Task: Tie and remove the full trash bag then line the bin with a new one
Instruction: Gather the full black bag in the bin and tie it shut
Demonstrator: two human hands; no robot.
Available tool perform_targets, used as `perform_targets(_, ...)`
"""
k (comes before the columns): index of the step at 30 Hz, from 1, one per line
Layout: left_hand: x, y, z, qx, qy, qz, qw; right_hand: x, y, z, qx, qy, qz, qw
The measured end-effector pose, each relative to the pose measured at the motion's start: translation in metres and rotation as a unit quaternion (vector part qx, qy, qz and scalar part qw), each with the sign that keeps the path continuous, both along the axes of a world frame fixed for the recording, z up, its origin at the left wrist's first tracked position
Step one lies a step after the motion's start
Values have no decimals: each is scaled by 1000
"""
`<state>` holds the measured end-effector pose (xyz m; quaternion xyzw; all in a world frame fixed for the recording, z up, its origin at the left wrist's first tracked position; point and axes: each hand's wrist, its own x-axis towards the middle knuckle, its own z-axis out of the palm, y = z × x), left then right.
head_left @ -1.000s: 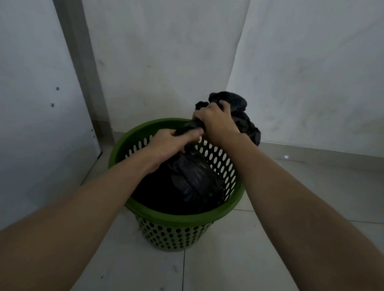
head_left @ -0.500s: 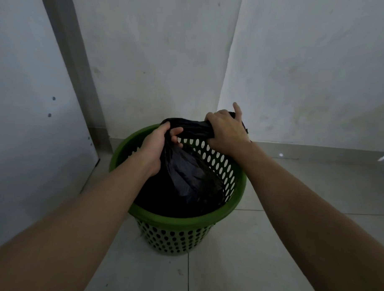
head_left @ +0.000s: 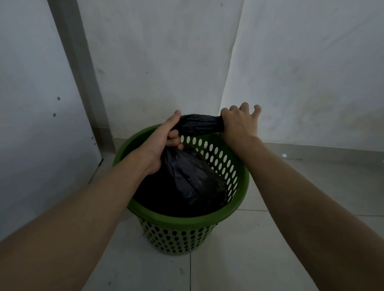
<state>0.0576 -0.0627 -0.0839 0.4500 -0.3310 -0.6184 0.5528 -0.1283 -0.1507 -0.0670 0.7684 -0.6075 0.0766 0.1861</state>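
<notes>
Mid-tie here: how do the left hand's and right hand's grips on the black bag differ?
The left hand grips the neck just above the bulk of the black bag; the right hand holds the twisted neck's far end. The left hand's fingers curl round the plastic; the right hand splays three fingers. The left hand is over the green bin; the right hand is at its far rim. Both hold the same bag.

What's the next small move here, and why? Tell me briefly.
Probably loop the twisted tail round the neck to start a knot: the left hand grips the trash bag at its neck, the right hand holds the tail taut, and no knot shows yet.
</notes>
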Motion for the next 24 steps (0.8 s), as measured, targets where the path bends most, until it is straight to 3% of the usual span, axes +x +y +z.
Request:
perform_targets(2, -1, -4, -1, 31, -75, -5, 997, 3, 2, 5, 57, 10, 60, 997)
perform_targets(6, -9, -6, 3, 13, -138, 3, 990, 31, 21, 7, 88, 27, 289, 953)
perform_targets(9, -9, -4, 4, -5, -139, -22, 990, 41, 17, 4, 38, 37, 284, 957)
perform_targets(12, -6, 1, 4, -14, -169, -61, 984, 35, 8, 8, -23, 10, 183, 983)
perform_targets(15, -4, 2, 3, 11, -62, -38, 997, 27, 3, 4, -8, -41, 135, 990)
perform_targets(18, -4, -2, 2, 46, 68, 35, 996, 19, 3, -9, 13, -37, 125, 991)
perform_targets(20, -4, -7, 1, 69, 143, 84, 984, 16, 9, -15, 30, 3, 112, 993)
perform_targets(24, -5, -13, -2, 67, 191, 116, 972, 27, 35, -19, 69, 148, 135, 977)
